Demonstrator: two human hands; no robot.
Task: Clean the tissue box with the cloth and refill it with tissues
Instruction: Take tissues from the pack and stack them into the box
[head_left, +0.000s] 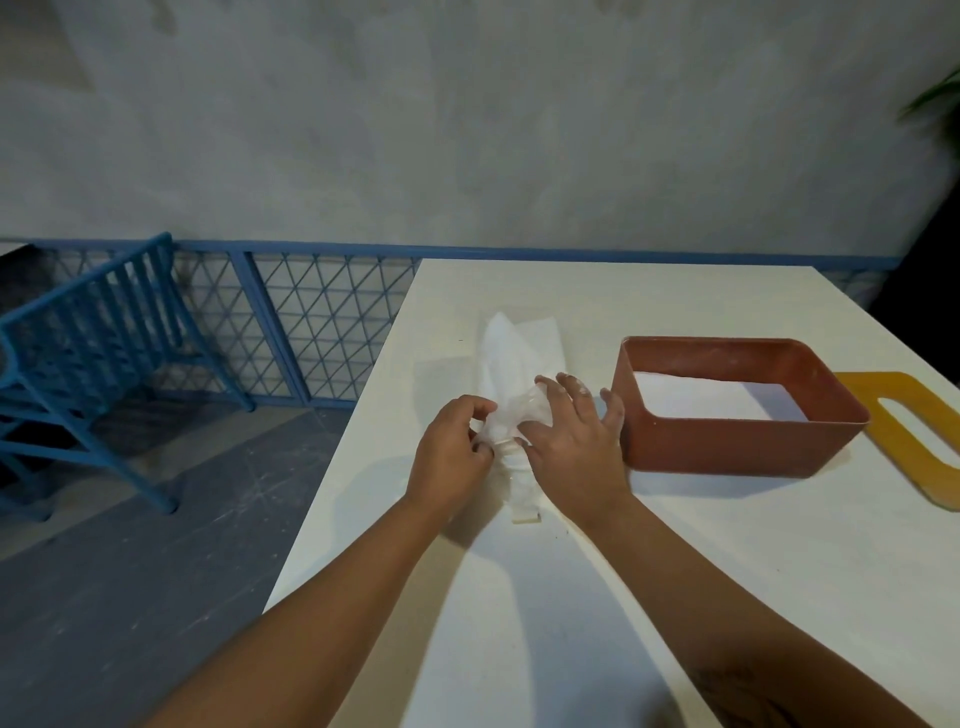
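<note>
Being held low over the white tabletop (571, 597), the crinkly clear plastic wrapper (511, 410) is being pinched by the left grip (452, 447) with curled fingers. It is being bunched by the right grip (571, 441) between thumb and spread fingers, probably to free the soft white tissues (540, 338) at its far end. The rigid, round-cornered reddish tissue box (727, 447) is being kept open just right, its slotted yellow lid (914, 431) lying beyond.

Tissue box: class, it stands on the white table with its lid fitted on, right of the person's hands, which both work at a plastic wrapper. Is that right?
Not the lid. The head view shows the tissue box open, its lid lying on the table to its right. The rest holds: left hand and right hand both work at the plastic wrapper.
</note>
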